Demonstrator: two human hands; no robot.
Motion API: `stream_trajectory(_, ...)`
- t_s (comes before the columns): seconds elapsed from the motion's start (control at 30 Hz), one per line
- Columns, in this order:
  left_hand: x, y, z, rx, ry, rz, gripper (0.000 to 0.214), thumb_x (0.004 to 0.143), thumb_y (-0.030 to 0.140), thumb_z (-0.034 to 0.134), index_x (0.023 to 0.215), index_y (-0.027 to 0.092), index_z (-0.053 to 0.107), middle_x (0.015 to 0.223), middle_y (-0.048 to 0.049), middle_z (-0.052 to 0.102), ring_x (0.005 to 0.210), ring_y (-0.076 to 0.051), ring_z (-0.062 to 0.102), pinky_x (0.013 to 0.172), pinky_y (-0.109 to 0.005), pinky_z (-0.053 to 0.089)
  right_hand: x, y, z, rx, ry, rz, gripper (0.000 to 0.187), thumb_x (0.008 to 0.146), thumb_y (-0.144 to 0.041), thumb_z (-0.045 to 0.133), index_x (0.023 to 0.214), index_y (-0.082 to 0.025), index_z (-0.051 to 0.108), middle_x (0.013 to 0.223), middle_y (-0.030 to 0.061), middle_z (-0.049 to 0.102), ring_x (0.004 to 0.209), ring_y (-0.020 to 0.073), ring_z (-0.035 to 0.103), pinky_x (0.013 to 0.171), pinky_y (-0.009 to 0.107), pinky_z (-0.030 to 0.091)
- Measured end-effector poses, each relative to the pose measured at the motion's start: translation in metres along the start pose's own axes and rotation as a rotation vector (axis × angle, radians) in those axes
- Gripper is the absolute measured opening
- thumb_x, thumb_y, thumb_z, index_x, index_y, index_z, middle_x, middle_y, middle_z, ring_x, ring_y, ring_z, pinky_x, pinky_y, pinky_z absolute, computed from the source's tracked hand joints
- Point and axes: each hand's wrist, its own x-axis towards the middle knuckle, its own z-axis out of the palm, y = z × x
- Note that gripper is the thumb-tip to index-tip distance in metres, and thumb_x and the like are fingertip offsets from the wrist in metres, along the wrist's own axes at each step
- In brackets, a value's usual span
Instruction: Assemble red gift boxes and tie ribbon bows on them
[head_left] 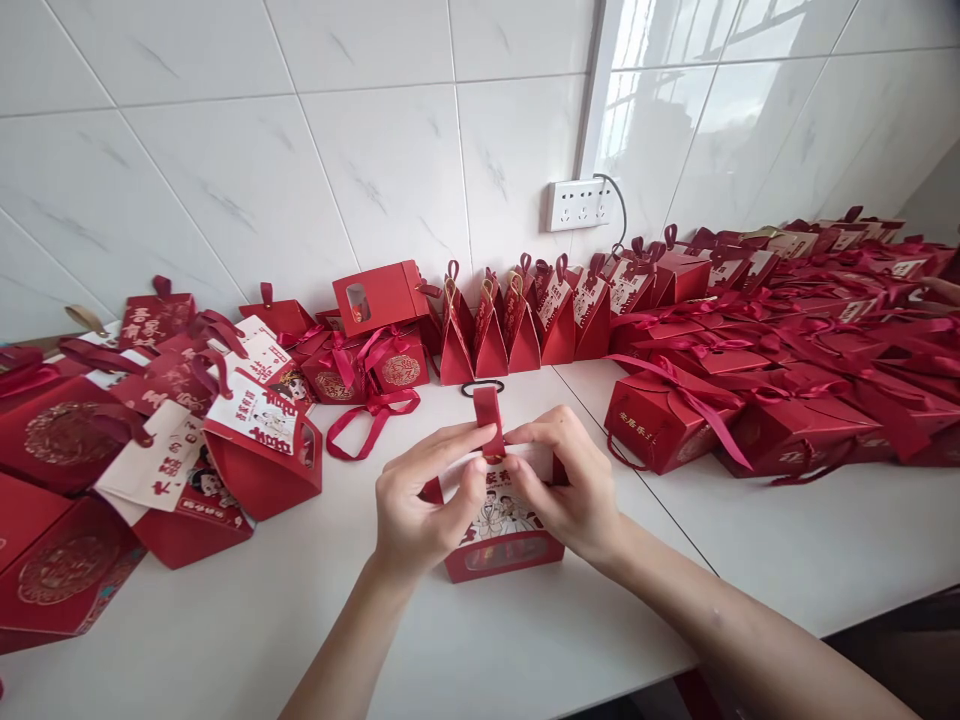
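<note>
Pinches the top edge of the small red box (pixel 501 520) between thumb and forefinger of the left hand (pixel 431 490) and likewise of the right hand (pixel 566 480), one on either side of the upright red strap (pixel 486 410). Stands on the desk (pixel 360 600) between both, long axis running left to right, with neither clearly nearer. Reads “家有” on the front, partly covered, above smaller print too tiny to make out.
</note>
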Motion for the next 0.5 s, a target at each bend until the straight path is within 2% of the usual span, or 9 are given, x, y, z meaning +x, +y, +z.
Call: stream_trajectory(0.5, 0.0009, 0.0005, -0.0001, 0.009, -0.002, -0.016, 0.026, 0.08, 0.012, 0.059, 0.102, 0.021, 0.07, 0.097, -0.0044, 0.073, 0.086, -0.018, 0.069, 0.073, -0.027, 0.06, 0.0007, -0.0021, -0.0002, -0.012, -0.015, 0.057, 0.008, 0.085, -0.014, 0.054, 0.088, -0.021, 0.056, 0.07, -0.0001, 0.054, 0.062, 0.0133, 0.051, 0.05, 0.026, 0.042)
